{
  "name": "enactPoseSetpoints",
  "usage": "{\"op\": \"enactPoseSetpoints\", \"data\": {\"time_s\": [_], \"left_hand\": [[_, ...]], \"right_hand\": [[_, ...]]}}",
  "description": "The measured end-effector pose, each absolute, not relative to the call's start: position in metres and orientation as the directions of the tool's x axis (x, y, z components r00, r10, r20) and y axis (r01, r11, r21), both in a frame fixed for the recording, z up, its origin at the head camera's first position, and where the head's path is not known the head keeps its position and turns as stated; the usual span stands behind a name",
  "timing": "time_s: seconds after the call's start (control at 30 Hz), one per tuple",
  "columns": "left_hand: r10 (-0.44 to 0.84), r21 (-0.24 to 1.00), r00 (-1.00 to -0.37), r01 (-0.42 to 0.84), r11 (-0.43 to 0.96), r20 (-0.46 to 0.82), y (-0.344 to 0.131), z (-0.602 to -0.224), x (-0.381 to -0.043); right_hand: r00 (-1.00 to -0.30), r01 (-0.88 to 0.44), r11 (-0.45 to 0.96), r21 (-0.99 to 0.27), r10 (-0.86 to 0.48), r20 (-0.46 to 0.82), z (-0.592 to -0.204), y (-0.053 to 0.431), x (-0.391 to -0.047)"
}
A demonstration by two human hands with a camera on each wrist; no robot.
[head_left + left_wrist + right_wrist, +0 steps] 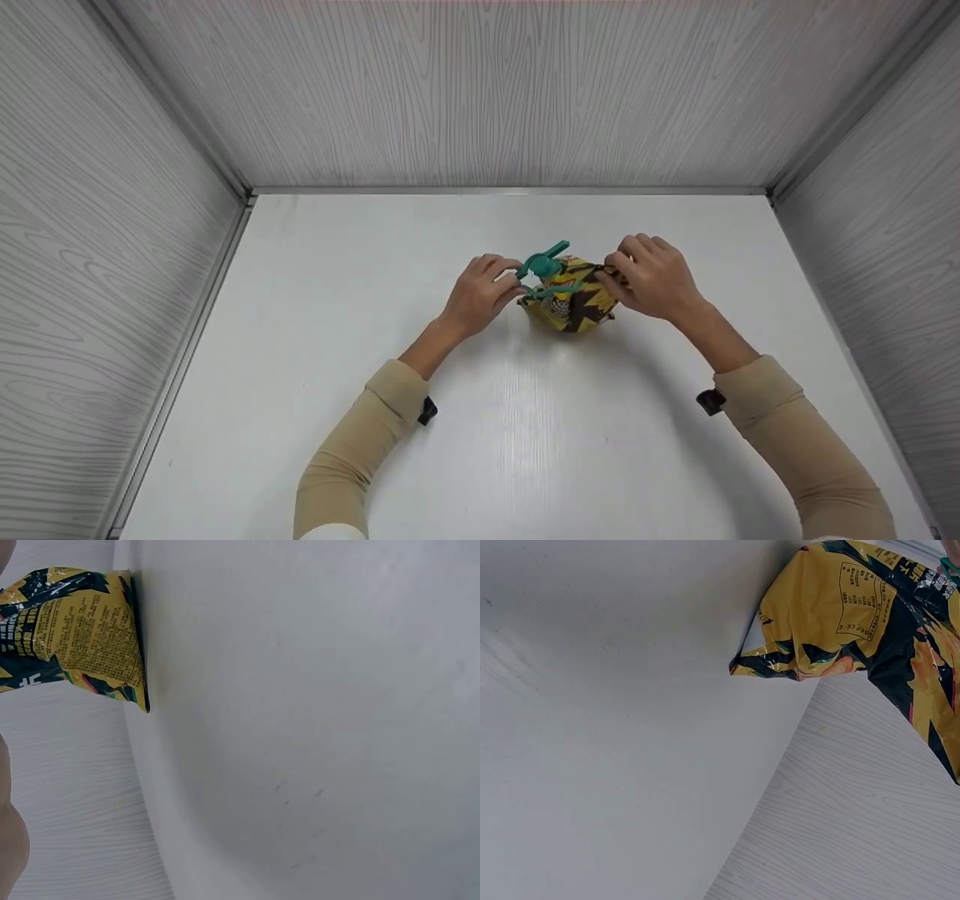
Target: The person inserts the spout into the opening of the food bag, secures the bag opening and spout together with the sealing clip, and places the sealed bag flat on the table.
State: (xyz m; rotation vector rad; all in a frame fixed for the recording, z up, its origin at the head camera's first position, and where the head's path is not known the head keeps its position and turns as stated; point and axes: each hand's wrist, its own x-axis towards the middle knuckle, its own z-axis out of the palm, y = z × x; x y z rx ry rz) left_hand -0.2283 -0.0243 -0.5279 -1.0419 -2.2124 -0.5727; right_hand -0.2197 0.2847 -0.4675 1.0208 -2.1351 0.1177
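Observation:
A yellow and black printed snack bag (589, 311) stands on the white table in the head view. My left hand (480, 292) pinches a green plastic bag clip (543, 265) near its left end. The clip's two arms are spread apart beside the bag's top, and it has a round cap-like part. On the other side, my right hand (651, 276) grips the bag's upper right edge between thumb and fingers. Printed text on the bag (90, 634) shows in the left wrist view. From the right wrist, the bag (847, 604) looks creased, with its bottom corner near the tabletop.
The white table (360, 247) is bounded by grey wood-grained panels (495, 97) at the back and both sides. A metal strip (420, 191) runs along the back edge. Small black devices (711, 401) sit at both sleeve cuffs.

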Motion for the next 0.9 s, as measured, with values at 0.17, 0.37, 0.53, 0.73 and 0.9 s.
{"op": "enactPoseSetpoints", "data": {"time_s": [0.17, 0.37, 0.53, 0.73, 0.9], "left_hand": [[0.526, 0.099, -0.479, 0.798, 0.595, 0.702, -0.0224, -0.5275, -0.2291], [0.53, 0.081, -0.477, 0.792, 0.605, 0.701, -0.02, -0.5265, -0.2306], [0.536, 0.079, -0.477, 0.794, 0.603, 0.696, -0.018, -0.5246, -0.2307], [0.538, 0.085, -0.469, 0.803, 0.59, 0.7, -0.0154, -0.5234, -0.2307], [0.532, 0.087, -0.457, 0.81, 0.58, 0.712, -0.0139, -0.5242, -0.2303]], "right_hand": [[-0.39, -0.703, 0.675, 0.223, -0.629, 0.673, -0.4681, 0.2846, -0.2188], [-0.388, -0.706, 0.672, 0.223, -0.631, 0.672, -0.4665, 0.2848, -0.2194], [-0.39, -0.707, 0.671, 0.224, -0.634, 0.667, -0.4654, 0.2848, -0.2193], [-0.39, -0.708, 0.67, 0.222, -0.634, 0.668, -0.4651, 0.2846, -0.2189], [-0.393, -0.708, 0.672, 0.22, -0.632, 0.667, -0.4661, 0.2846, -0.2187]]}}
